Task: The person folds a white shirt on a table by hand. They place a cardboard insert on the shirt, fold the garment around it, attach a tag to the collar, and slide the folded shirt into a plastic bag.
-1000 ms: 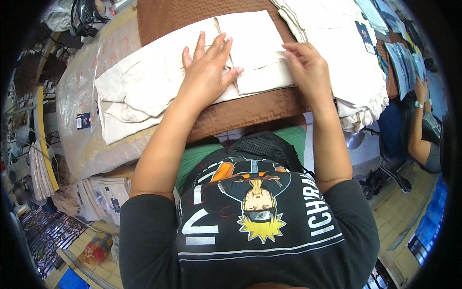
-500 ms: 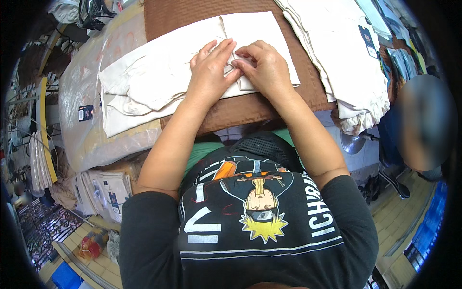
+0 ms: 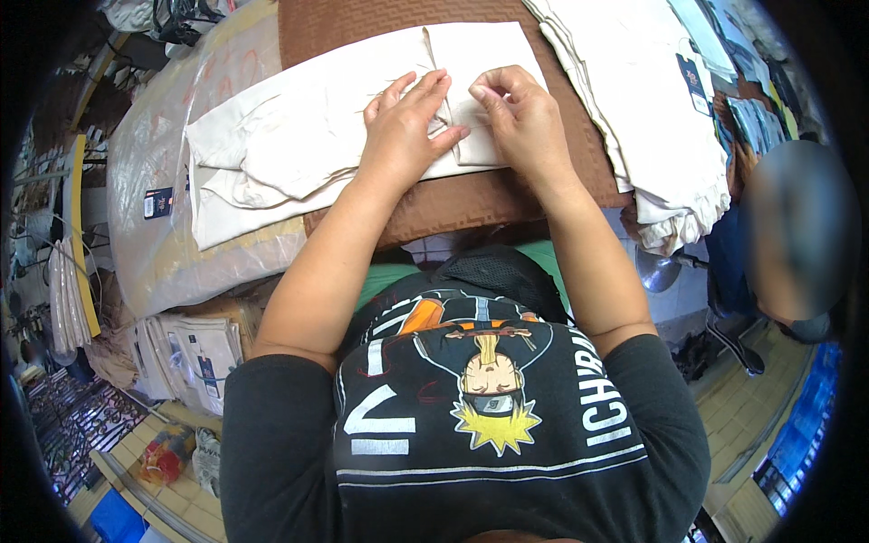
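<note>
A cream folded garment (image 3: 281,136), perhaps trousers, lies across the table in front of me. My left hand (image 3: 405,131) rests on it with fingers spread, beside a crosswise opening in the cloth. To its right, over the garment's right part, my right hand (image 3: 527,118) is closed in a pinch of thumb and forefinger. Whatever those fingertips hold, if anything, is too small to make out. The two hands are apart, with a strip of cream cloth showing between them.
Brown patterned cloth (image 3: 362,27) covers the table, with clear plastic sheeting (image 3: 149,258) at the left and a dark tag (image 3: 157,204) on it. A pile of cream garments (image 3: 625,81) lies at the right. Beyond it, a blurred person (image 3: 801,231) is near the right rim.
My right hand has moved right, away from my left hand and the opening in the cloth, its fingers now pinched. My left hand has stayed nearly in place, its thumb stretched out.
</note>
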The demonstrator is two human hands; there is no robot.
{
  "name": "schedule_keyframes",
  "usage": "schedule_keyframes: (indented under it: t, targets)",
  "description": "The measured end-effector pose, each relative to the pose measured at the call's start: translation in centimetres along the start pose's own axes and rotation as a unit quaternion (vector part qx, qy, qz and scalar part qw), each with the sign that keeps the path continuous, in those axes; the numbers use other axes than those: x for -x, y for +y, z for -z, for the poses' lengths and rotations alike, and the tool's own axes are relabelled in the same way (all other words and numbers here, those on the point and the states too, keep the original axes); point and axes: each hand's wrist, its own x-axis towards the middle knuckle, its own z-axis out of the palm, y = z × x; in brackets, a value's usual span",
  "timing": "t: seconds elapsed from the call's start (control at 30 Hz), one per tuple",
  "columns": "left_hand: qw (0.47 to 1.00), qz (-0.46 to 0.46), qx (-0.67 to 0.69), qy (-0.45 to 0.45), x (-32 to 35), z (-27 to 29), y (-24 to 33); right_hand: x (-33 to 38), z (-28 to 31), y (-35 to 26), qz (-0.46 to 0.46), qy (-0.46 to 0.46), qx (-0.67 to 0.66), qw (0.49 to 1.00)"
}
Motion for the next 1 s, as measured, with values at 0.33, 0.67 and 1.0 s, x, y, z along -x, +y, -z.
schedule_keyframes:
  t: [0.33,0.67,1.0]
  targets:
    - [0.998,0.009,0.016,0.054,-0.2,1.7,0.8,1.4,4.9,0.4,-0.075,-0.039,-0.025,0.996]
    - [0.987,0.01,0.041,0.156,-2.4,4.0,-0.9,3.1,8.0,2.6,-0.059,-0.005,0.064,0.996]
    - [0.987,-0.021,0.076,0.14,1.6,4.7,-0.6,2.1,17.5,4.6,0.063,0.192,0.234,0.951]
